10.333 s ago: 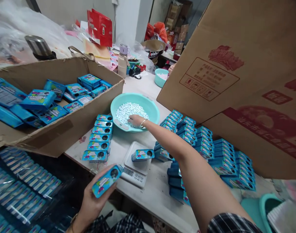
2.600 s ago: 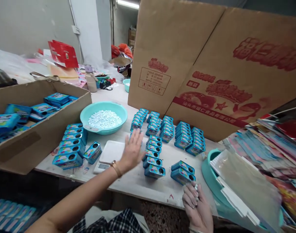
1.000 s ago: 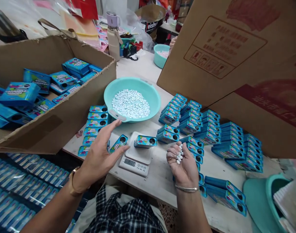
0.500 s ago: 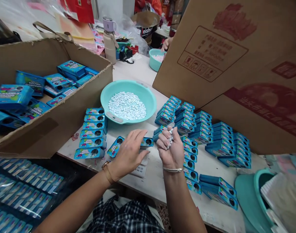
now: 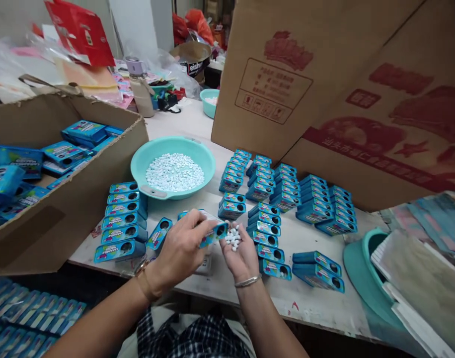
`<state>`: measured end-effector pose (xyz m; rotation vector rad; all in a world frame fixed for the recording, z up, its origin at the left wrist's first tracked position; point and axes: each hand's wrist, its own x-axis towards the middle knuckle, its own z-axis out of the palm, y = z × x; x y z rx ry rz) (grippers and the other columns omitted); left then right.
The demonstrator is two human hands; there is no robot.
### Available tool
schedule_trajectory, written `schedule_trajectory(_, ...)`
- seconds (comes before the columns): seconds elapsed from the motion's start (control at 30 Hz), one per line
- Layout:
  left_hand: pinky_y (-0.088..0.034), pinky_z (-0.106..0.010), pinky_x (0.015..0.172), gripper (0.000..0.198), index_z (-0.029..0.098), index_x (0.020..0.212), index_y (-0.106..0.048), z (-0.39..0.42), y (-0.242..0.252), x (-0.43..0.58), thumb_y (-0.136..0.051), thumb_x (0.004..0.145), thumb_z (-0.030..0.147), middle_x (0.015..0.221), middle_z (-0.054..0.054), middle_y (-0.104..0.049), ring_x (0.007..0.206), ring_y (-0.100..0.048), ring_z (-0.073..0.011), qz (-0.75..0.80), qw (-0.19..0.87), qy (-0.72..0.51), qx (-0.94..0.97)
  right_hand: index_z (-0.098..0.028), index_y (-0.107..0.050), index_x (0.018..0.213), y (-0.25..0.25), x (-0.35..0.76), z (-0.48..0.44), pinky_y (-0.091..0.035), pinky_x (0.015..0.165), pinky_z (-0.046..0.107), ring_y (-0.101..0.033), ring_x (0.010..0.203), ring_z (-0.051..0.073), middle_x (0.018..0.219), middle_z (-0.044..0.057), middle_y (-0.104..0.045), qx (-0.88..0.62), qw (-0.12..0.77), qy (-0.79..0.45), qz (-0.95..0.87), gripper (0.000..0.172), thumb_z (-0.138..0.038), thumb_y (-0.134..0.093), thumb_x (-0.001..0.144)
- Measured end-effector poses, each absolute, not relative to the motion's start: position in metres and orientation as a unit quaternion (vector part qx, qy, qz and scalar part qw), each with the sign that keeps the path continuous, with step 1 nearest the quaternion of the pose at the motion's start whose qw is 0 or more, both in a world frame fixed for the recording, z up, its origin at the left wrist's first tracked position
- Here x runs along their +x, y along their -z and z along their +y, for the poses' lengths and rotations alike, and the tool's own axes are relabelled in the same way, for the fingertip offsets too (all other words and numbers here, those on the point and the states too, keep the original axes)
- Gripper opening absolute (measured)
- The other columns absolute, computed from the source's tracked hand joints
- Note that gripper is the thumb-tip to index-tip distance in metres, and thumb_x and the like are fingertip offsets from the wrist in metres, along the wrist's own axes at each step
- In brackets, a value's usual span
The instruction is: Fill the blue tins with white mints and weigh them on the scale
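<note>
My left hand (image 5: pixel 181 247) grips a small blue candy tin (image 5: pixel 214 231) and holds it over the scale, which it mostly hides. Beside the tin's round hole, my right hand (image 5: pixel 239 251) is cupped around a pile of white candy pieces (image 5: pixel 233 237). A teal bowl (image 5: pixel 141 161) full of white candy pieces sits just behind. Rows of blue tins (image 5: pixel 123 219) lie to the left of my hands, and more blue tins (image 5: pixel 287 194) lie in rows to the right. One loose blue tin (image 5: pixel 158 232) lies next to my left hand.
An open cardboard box (image 5: pixel 74 199) holding blue packs fills the left. Large cardboard boxes (image 5: pixel 324 94) lean at the back right. A teal basin (image 5: pixel 356 258) with paper sheets sits at the right edge. A bottle (image 5: pixel 140 94) and a small teal bowl (image 5: pixel 208 102) stand farther back.
My left hand has lifted the blue tin off the scale. My right hand has opened from a loose fist to a cupped palm beside the tin. The view shifted right.
</note>
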<state>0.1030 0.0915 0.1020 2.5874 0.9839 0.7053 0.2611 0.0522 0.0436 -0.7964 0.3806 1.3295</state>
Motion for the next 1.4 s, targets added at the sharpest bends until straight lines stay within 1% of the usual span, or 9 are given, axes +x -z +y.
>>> schedule_trajectory(0.2,-0.044,-0.033,0.066,0.032,0.020,0.098,-0.065,0.095,-0.107,0.123,-0.045,0.079,0.004,0.084,-0.007,-0.052,0.078,-0.049,-0.0218,0.300,0.036,-0.145,0.942,-0.016,-0.060,0.076,-0.039,0.251,0.056,-0.057,0.071,0.029,-0.067,0.076,0.014,0.076,0.003,-0.069,-0.283,0.689,-0.637,0.199,0.020,-0.025,-0.053,0.093)
schedule_trajectory(0.4,-0.044,-0.032,0.071,0.037,0.023,0.109,-0.064,0.091,-0.121,0.124,-0.048,0.080,0.006,0.091,-0.006,-0.053,0.084,-0.051,-0.0202,0.309,0.033,-0.174,0.934,-0.016,-0.060,0.078,-0.048,0.249,0.057,-0.056,0.071,0.028,-0.065,0.071,0.014,0.073,0.002,-0.066,-0.253,0.699,-0.635,0.210,0.019,-0.025,-0.053,0.093)
schedule_trajectory(0.6,-0.047,-0.029,0.071,0.034,0.025,0.109,-0.064,0.099,-0.111,0.120,-0.055,0.079,0.012,0.091,-0.003,-0.053,0.080,-0.056,-0.0174,0.379,0.145,-0.195,0.893,-0.016,-0.058,0.074,-0.058,0.255,0.055,-0.056,0.080,0.032,-0.065,0.074,0.013,0.072,0.003,-0.065,-0.260,0.695,-0.622,0.250,0.026,-0.024,-0.047,0.096)
schedule_trajectory(0.77,-0.046,-0.039,0.091,0.029,0.023,0.107,-0.063,0.109,-0.083,0.103,-0.067,0.080,0.032,0.097,-0.004,-0.062,0.092,-0.060,-0.0212,0.440,0.176,-0.249,0.844,-0.017,-0.058,0.079,-0.056,0.265,0.049,-0.056,0.067,0.028,-0.064,0.070,0.012,0.072,0.001,-0.062,-0.271,0.685,-0.638,0.226,0.024,-0.028,-0.046,0.097)
schedule_trajectory(0.83,-0.035,-0.051,0.106,0.032,0.023,0.106,-0.063,0.111,-0.071,0.096,-0.071,0.077,0.036,0.102,-0.004,-0.066,0.099,-0.061,-0.0238,0.461,0.174,-0.237,0.838,-0.018,-0.057,0.081,-0.053,0.269,0.047,-0.051,0.055,0.021,-0.058,0.060,0.009,0.069,-0.002,-0.058,-0.257,0.687,-0.653,0.189,0.019,-0.029,-0.049,0.095)
schedule_trajectory(0.93,-0.019,-0.061,0.114,0.037,0.022,0.110,-0.062,0.113,-0.060,0.087,-0.072,0.077,0.036,0.112,-0.006,-0.067,0.111,-0.060,-0.0271,0.476,0.190,-0.212,0.832,-0.019,-0.055,0.084,-0.050,0.275,0.044,-0.036,0.040,0.014,-0.044,0.047,0.005,0.064,-0.005,-0.051,-0.230,0.695,-0.668,0.134,0.014,-0.028,-0.051,0.094)
schedule_trajectory(1.07,-0.027,-0.052,0.116,0.081,0.020,0.145,-0.033,0.112,-0.075,0.068,-0.073,0.077,0.038,0.148,-0.014,-0.042,0.139,-0.036,-0.0304,0.451,0.225,-0.268,0.821,-0.019,-0.053,0.085,-0.052,0.284,0.040,-0.027,0.034,0.013,-0.038,0.042,0.004,0.062,-0.007,-0.045,-0.236,0.698,-0.671,0.077,0.012,-0.027,-0.054,0.093)
schedule_trajectory(1.13,-0.029,-0.047,0.117,0.090,0.023,0.150,-0.022,0.110,-0.090,0.054,-0.072,0.078,0.040,0.154,-0.013,-0.033,0.143,-0.031,-0.0293,0.463,0.233,-0.336,0.786,-0.018,-0.052,0.086,-0.055,0.287,0.040,-0.027,0.034,0.013,-0.037,0.042,0.004,0.062,-0.008,-0.043,-0.239,0.701,-0.670,0.051,0.011,-0.026,-0.058,0.091)
schedule_trajectory(1.4,-0.043,-0.042,0.110,0.060,0.023,0.134,-0.050,0.094,-0.109,0.016,-0.073,0.080,0.033,0.130,-0.009,-0.060,0.124,-0.055,-0.0251,0.484,0.337,-0.503,0.632,-0.018,-0.052,0.086,-0.078,0.281,0.063,-0.023,0.032,0.014,-0.034,0.040,0.003,0.060,-0.008,-0.039,-0.268,0.712,-0.649,-0.008,0.016,-0.032,-0.053,0.095)
